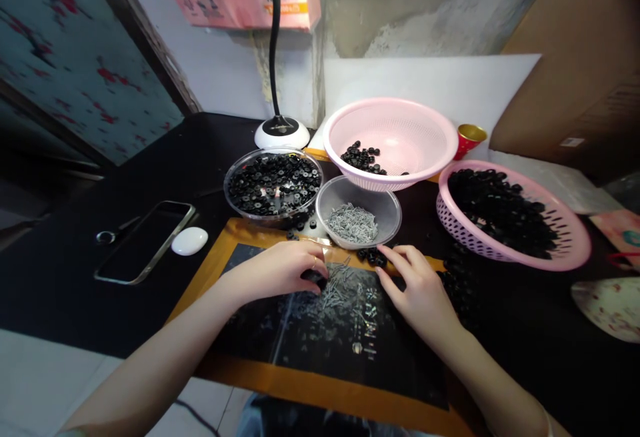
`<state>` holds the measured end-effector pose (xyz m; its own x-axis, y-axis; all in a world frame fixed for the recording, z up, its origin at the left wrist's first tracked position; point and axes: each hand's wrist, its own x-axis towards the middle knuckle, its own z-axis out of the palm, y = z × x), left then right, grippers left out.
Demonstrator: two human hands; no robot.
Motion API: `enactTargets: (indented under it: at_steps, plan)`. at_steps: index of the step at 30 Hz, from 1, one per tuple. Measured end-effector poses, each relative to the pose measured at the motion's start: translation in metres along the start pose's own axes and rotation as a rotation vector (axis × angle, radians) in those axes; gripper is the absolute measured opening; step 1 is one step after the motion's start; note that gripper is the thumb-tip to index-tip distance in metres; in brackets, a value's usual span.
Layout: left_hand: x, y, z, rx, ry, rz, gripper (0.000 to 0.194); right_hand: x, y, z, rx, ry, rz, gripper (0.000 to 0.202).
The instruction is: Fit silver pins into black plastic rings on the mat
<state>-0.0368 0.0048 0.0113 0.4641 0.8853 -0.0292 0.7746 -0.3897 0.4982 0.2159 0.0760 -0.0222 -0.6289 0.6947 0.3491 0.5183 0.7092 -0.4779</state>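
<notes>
My left hand is curled over the left edge of a pile of small silver screws, closed on a small round black piece that shows between thumb and fingers. The screws lie loose on a black mat with an orange border. My right hand is open, thumb and forefinger apart, with its fingertips beside a few round black pieces at the mat's far edge. Just beyond stands a clear plastic bowl of similar screws. Whatever lies beneath my right palm is hidden.
Behind are a clear dish of flat black discs and a pink colander with black pieces. A pink basket of black parts stands right. A phone, a white oval object and a lamp base are left.
</notes>
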Motion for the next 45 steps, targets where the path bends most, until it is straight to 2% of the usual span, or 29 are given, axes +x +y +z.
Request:
enactTargets:
  at_steps: [2, 7, 9, 13, 15, 19, 24, 28, 34, 39, 45]
  plan:
    - [0.001, 0.001, 0.002, -0.016, -0.002, 0.005, 0.014, 0.0, -0.008, -0.001, 0.036, -0.043, -0.054, 0.02]
    - [0.003, 0.003, 0.004, -0.099, 0.078, 0.02, 0.015, -0.003, -0.027, -0.012, 0.119, -0.445, -0.161, 0.006]
    - [0.004, 0.005, 0.004, -0.141, 0.126, 0.033, 0.017, -0.006, -0.029, -0.011, 0.065, -0.496, -0.183, 0.006]
    - [0.006, 0.01, 0.005, -0.189, 0.167, 0.012, 0.021, -0.012, -0.029, -0.004, -0.078, -0.457, -0.236, 0.012]
    - [0.007, 0.014, 0.005, -0.212, 0.181, -0.005, 0.023, -0.012, -0.028, -0.002, -0.07, -0.443, -0.234, 0.012]
    - [0.008, 0.019, 0.007, -0.273, 0.186, -0.022, 0.025, -0.009, -0.027, -0.006, 0.085, -0.417, -0.132, 0.009]
    - [0.009, 0.018, 0.015, -0.315, 0.192, -0.019, 0.022, -0.007, -0.025, -0.005, 0.299, -0.309, 0.022, 0.005]
    - [0.01, 0.019, 0.02, -0.353, 0.219, -0.017, 0.019, -0.006, -0.023, -0.002, 0.446, -0.263, 0.118, 0.01]
    - [0.012, 0.022, 0.023, -0.361, 0.233, -0.024, 0.018, -0.006, -0.021, -0.002, 0.554, -0.279, 0.21, 0.009]
    - [0.012, 0.023, 0.024, -0.383, 0.228, 0.01, 0.019, -0.009, -0.023, 0.0, 0.696, -0.278, 0.278, 0.024]
    - [0.011, 0.024, 0.026, -0.422, 0.227, 0.111, 0.029, -0.01, -0.025, 0.004, 0.782, -0.276, 0.295, 0.013]
